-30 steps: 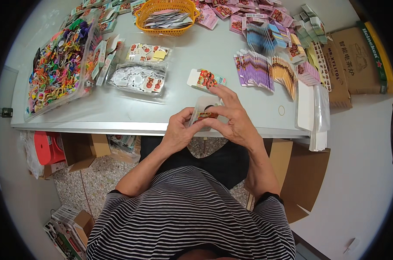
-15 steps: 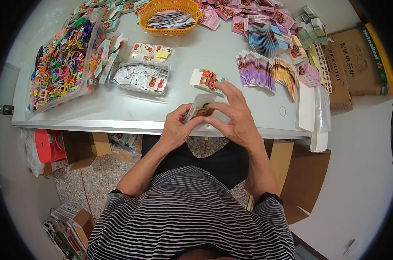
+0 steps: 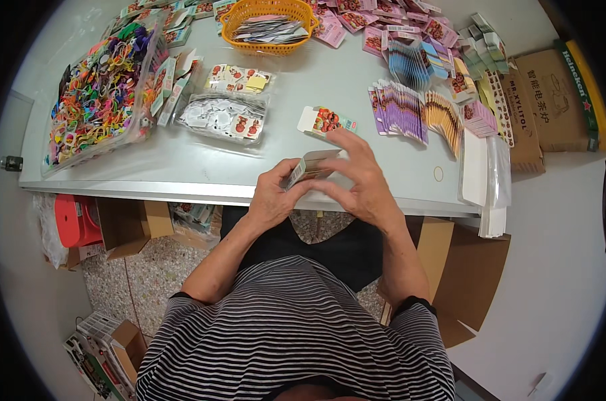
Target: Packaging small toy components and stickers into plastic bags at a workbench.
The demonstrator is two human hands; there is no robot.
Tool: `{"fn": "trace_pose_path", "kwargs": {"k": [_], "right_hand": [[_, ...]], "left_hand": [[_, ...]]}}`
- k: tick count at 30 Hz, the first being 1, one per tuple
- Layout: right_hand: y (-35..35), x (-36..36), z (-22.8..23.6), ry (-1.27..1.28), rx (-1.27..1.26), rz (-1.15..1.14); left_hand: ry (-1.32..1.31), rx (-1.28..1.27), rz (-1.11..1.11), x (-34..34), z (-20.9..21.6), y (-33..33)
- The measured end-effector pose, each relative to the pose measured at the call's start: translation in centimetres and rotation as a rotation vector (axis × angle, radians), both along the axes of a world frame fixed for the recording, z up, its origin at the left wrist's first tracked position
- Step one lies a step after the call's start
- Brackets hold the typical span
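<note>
Near the table's front edge, a small open-ended carton [image 3: 306, 170] is tilted up in my left hand [image 3: 273, 195], its fingers and thumb closed on the left end. My right hand [image 3: 364, 188] curves around the carton's right end. Its thumb reaches the lower edge beside my left thumb, and its forefinger lies by the upper flap; the other fingers are raised and a little blurred. Whatever is inside the carton is hidden from this angle. Just beyond my right fingers lies a colourful printed carton [image 3: 331, 121] with a white flap standing out at its left end.
Left on the table are a clear bin [image 3: 137, 134] of colourful small bands and a clear tray [image 3: 255, 139] of printed packets. A yellow basket [image 3: 271, 47] holds flat sachets. Purple packets [image 3: 398, 112], orange packets [image 3: 442, 119] and pink cartons [image 3: 376, 21] lie right and behind.
The carton in my hands has tipped flatter, its upper flap now leaning right. My right fingers have shifted slightly left and down over it. The whole view has moved slightly.
</note>
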State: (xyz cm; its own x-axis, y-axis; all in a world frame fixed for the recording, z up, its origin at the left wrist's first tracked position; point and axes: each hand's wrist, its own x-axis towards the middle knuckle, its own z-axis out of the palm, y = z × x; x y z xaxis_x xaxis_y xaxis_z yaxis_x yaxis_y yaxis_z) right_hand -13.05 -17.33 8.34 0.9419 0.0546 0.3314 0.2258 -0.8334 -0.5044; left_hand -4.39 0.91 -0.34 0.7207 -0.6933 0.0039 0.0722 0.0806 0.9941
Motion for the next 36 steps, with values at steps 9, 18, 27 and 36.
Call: {"fn": "trace_pose_path", "kwargs": {"k": [9,18,27,36], "right_hand": [[-1.9,0.1,-3.5,0.246,1.165,-0.191],[-1.2,1.3,-5.0,0.379,1.273,-0.116],[-0.8,1.8,-5.7,0.316,1.230,-0.102],[-0.6,1.8,-6.5,0.272,1.216,-0.089]], "left_hand": [[0.006,-0.035,-0.017,3.1,-1.1,-0.4],[-0.069,0.046,-0.113,3.4,-0.9,0.0],[0.361,-0.363,-0.141,4.1,1.2,1.2],[0.291,-0.224,-0.116,3.8,0.4,0.4]]}}
